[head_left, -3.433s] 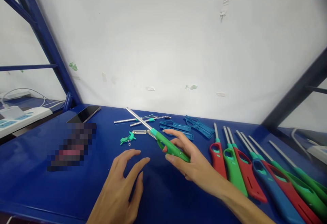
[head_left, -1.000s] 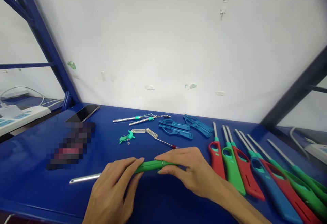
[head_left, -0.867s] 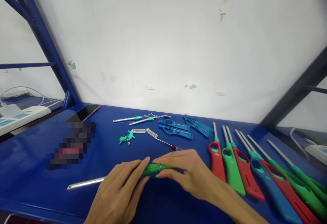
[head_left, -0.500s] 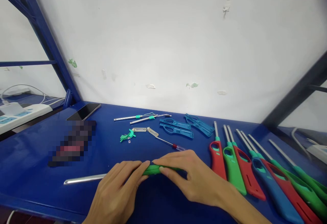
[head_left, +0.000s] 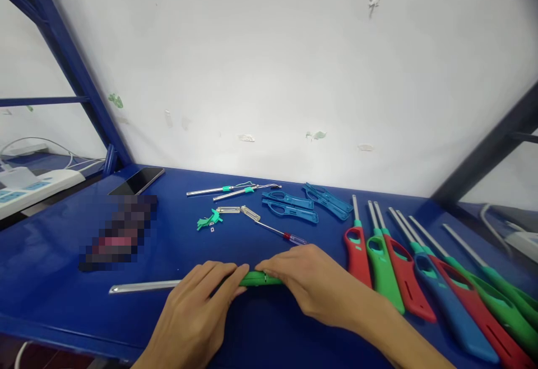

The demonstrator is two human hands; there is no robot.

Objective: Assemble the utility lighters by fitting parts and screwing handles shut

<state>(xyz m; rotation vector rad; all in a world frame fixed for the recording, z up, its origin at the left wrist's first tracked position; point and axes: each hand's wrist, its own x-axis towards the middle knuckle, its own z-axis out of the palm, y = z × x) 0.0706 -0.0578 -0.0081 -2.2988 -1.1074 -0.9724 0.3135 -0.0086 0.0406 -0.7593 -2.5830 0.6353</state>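
In the head view, a glossy blue tabletop [head_left: 176, 240] runs back to a white wall [head_left: 252, 72] marked with peeled scraps of paper. A blue metal post [head_left: 63, 49] slants up at the left and a dark one [head_left: 479, 147] at the right, with a white power strip [head_left: 54, 184] past the left edge.

A phone [head_left: 138, 180] lies at the back left, near a pixelated patch [head_left: 115, 231] (whatever it covers cannot be told). Along the back are two metal tubes [head_left: 209, 191] with wires, and blue casing halves [head_left: 300, 213]. Before them lie teal bits [head_left: 210, 220], two clear parts [head_left: 251, 214] and a screwdriver [head_left: 294, 239], its handle just beyond the right hand [head_left: 311, 279]. Red, green and blue lighters [head_left: 359, 259] crowd the right side, close by the right forearm.

The green lighter [head_left: 257, 278] is at the front, between the hands, its rod pointing left. The left hand [head_left: 197, 301] is wrapped around it, hiding where rod meets handle; the right grips the handle's other end, covering its tip.
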